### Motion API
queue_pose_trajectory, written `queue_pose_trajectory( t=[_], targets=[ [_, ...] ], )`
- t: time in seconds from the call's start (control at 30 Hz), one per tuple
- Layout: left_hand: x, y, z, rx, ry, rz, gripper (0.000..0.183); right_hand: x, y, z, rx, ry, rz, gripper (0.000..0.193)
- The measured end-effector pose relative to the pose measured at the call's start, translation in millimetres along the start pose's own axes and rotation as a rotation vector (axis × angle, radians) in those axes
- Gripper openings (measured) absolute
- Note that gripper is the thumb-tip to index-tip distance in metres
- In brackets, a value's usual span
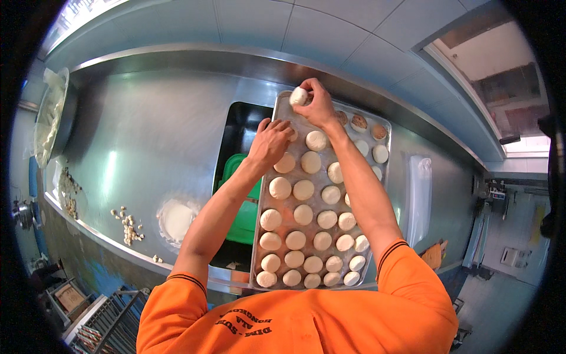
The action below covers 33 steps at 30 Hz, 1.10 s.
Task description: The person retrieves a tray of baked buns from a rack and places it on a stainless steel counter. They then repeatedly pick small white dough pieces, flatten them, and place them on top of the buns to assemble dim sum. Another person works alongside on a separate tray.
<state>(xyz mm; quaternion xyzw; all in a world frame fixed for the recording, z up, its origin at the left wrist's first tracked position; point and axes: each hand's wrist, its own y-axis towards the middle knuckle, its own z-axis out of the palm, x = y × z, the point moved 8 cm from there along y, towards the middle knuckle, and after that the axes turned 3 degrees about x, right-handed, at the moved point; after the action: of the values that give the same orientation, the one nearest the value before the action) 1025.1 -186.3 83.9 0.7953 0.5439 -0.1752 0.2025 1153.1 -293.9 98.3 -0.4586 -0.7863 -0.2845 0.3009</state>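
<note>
Over the far left corner of a metal tray (383, 121), my right hand (319, 106) pinches a white dough bun (299, 96) between thumb and fingers. My left hand (270, 143) is at the tray's left edge, its thumb apart from its bent fingers. Those fingertips rest against or beside another bun (292, 135), which they partly hide. Rows of round pale buns (303, 189) cover the tray toward me. Along its far right lie a few pieces with brown, rough tops (358, 123). My right forearm hides some of the buns.
Left of the tray is a dark sink (240, 118) with green plastic containers (243, 223) in it. The steel counter (147, 130) holds a mound of white flour (178, 219), scattered small dough bits (127, 226) and a plastic-lined bowl (56, 118). A clear plastic roll (420, 197) lies to the right.
</note>
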Motion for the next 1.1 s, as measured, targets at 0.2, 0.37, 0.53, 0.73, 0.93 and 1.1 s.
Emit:
queue_pose_trajectory(
  t=[0.2, 0.37, 0.53, 0.73, 0.93, 1.1],
  targets=[
    [13.5, -10.1, -11.0, -0.008, 0.059, -0.044, 0.031, 2.8, -6.1, 34.7, 0.02, -0.348, -0.093, 0.048],
    [10.9, -1.8, -18.5, -0.069, 0.019, -0.057, 0.035, -21.9, -20.2, -36.3, -0.007, -0.39, 0.025, 0.038],
    [-10.9, 20.1, -22.4, -0.127, 0.048, -0.057, 0.036, -80.6, -63.2, -96.6, 0.204, -0.708, 0.375, 0.048],
    [-48.8, 83.9, 22.2, -0.036, -0.063, 0.054, 0.029, -101.1, -71.9, -91.2, 0.168, -0.435, 0.391, 0.051],
    [-40.5, 129.6, 64.6, 0.181, 0.216, 0.121, 0.028, -91.7, -70.4, -100.3, 0.034, -0.11, 0.303, 0.048],
    [-32.7, 133.7, 61.2, 0.187, 0.167, 0.063, 0.033, -102.3, -79.4, -93.7, 0.173, -0.379, 0.278, 0.039]
  ],
)
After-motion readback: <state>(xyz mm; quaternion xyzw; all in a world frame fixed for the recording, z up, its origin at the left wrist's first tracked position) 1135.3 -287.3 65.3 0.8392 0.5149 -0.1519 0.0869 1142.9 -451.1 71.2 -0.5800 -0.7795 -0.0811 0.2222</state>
